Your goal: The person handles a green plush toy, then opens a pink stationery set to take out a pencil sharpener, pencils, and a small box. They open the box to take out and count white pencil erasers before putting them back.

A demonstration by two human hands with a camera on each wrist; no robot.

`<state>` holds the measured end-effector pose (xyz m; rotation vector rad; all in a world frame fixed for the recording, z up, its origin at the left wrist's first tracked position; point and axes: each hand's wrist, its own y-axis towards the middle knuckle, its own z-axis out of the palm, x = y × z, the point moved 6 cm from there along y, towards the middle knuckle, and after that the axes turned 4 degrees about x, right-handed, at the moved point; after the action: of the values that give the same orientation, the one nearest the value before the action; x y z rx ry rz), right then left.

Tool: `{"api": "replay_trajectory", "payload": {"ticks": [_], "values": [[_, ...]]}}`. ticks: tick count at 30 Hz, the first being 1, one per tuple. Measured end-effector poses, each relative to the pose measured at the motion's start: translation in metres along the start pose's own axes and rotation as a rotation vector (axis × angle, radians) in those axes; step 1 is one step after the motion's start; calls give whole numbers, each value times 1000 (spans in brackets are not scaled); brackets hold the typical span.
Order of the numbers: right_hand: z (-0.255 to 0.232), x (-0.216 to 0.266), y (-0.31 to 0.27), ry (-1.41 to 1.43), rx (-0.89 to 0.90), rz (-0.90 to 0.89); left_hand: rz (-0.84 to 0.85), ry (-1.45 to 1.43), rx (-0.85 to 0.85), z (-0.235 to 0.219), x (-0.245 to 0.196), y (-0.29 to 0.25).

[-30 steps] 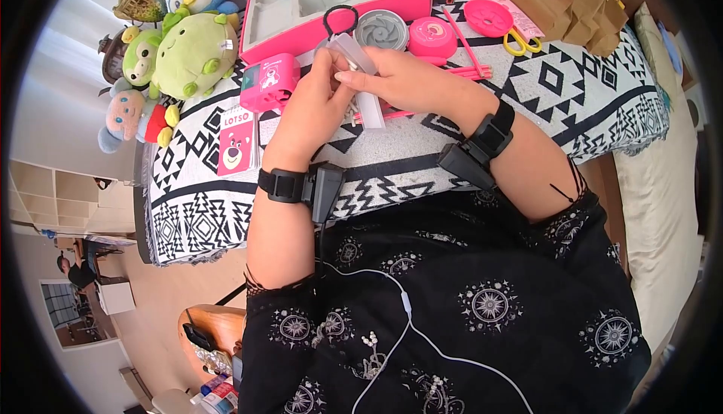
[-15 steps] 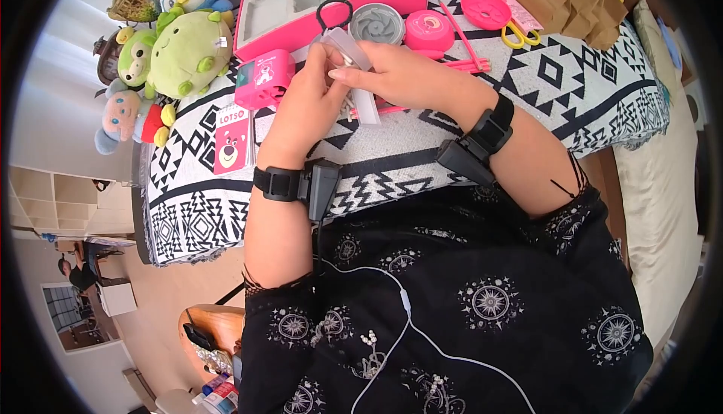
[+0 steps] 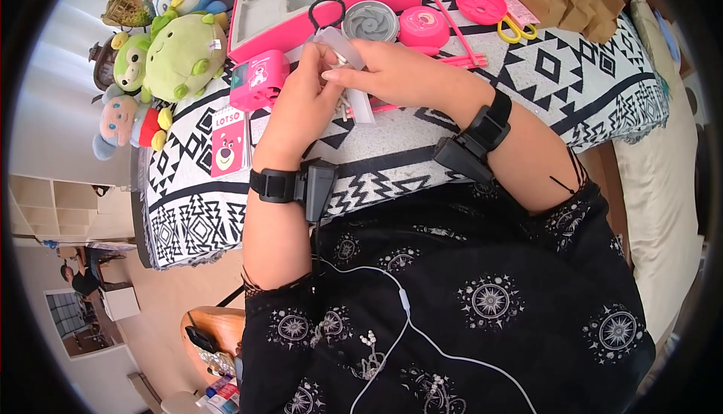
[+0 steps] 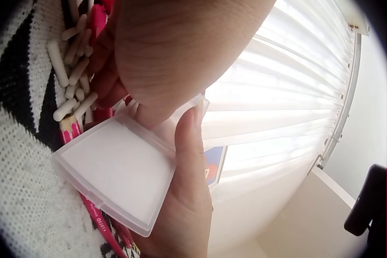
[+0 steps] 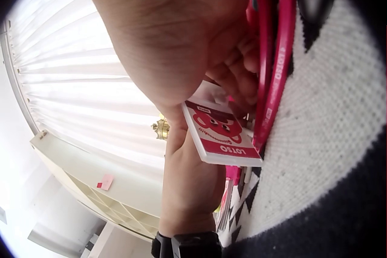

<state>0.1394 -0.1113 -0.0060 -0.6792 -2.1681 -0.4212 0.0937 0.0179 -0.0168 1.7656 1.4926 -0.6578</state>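
Observation:
Both hands meet over the cloth around a small, clear plastic case [image 3: 363,105] with its flap lid hanging toward the body. My right hand [image 3: 392,71] grips the case, its thumb lying along the side in the left wrist view. My left hand [image 3: 312,90] has its fingers curled at the case's other side, its thumb at the hinge. In the right wrist view the lid [image 5: 219,131] bears a red bear label reading LOTSO. Several short white sticks [image 4: 57,64] lie loose on the cloth beside the left fingers. The inside of the case is mostly hidden by the hands.
Behind the hands stand a pink box [image 3: 324,18], a grey round dish [image 3: 370,22] and a pink round case [image 3: 423,28]. A pink sharpener-like device [image 3: 260,81] and a LOTSO notebook [image 3: 229,143] lie left, near plush toys [image 3: 184,56]. Yellow-handled scissors [image 3: 517,30] lie right.
The hands and the case shift slightly left in the head view, as do the things on the cloth. Both hands keep nearly the same hold.

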Motion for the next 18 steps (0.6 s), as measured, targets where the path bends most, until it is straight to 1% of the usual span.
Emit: {"api": "replay_trajectory", "payload": {"ticks": [13, 16, 18], "values": [[-2, 4, -2, -58, 17, 37, -5, -25, 3, 0, 0, -1], [-2, 4, -2, -57, 15, 13, -6, -31, 6, 1, 1, 0], [0, -1, 1, -65, -33, -34, 3, -30, 3, 1, 1, 0]]}}
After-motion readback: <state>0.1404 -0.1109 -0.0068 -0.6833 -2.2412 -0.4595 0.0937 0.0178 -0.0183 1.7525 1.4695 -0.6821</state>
